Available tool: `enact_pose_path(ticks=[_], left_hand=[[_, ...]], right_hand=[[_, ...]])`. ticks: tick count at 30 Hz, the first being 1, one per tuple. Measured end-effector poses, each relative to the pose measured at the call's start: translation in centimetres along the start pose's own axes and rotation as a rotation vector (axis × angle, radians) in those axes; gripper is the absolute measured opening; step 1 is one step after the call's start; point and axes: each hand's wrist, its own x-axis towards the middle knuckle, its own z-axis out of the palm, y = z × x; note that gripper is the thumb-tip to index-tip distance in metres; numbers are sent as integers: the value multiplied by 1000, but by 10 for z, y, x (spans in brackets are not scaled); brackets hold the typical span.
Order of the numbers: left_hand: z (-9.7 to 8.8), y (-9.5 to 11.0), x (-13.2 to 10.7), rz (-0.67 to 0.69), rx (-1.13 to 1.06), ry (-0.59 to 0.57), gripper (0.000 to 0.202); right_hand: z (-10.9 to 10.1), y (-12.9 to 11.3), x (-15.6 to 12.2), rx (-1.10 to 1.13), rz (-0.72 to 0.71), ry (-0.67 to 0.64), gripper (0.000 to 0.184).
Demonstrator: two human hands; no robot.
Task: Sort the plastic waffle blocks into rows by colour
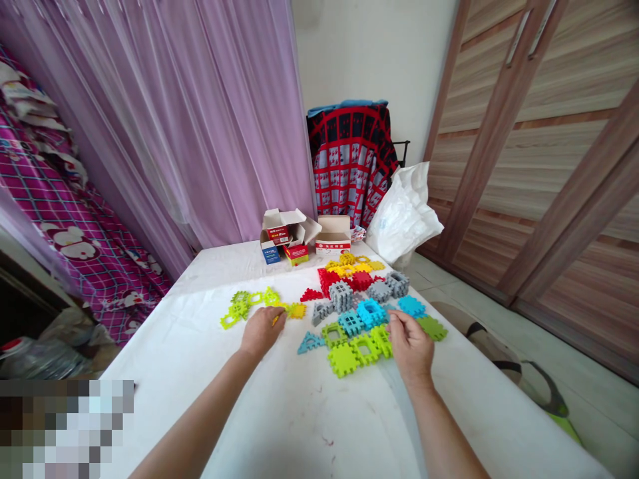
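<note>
My left hand [263,330] is closed over a yellow building piece [280,307], partly hidden by the fingers. Beside it lie another yellow piece [298,311] and a cluster of yellow-green interlocking pieces [240,304]. On the right, my right hand [412,344] has its fingers curled and pinched; what they hold, if anything, cannot be made out. Close to it are bright blue pieces [371,313], lime-green pieces [344,359] and an olive-green piece [432,328]. A blue triangular piece [311,342] rests between the hands.
Grey pieces [341,297], red pieces [329,282] and yellow pieces [352,267] are grouped farther back on the white-covered table [299,412]. Opened cardboard boxes [333,235] stand at its far edge, near a white plastic bag [403,213]. A wooden wardrobe [559,159] is at right.
</note>
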Motion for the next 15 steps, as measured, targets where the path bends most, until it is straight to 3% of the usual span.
enact_pose_path(ticks=[3, 6, 10, 15], left_hand=[[3, 0, -16, -117, -265, 4, 49], [8, 5, -36, -179, -498, -48, 60], [15, 15, -62, -214, -743, -182, 54], [27, 17, -85, -231, -815, -367, 50]], right_hand=[[5, -8, -6, -25, -86, -48, 39], [9, -24, -17, -40, -227, -196, 33], [5, -49, -39, -42, -407, -478, 28], [-6, -67, -67, -113, -406, -740, 53]])
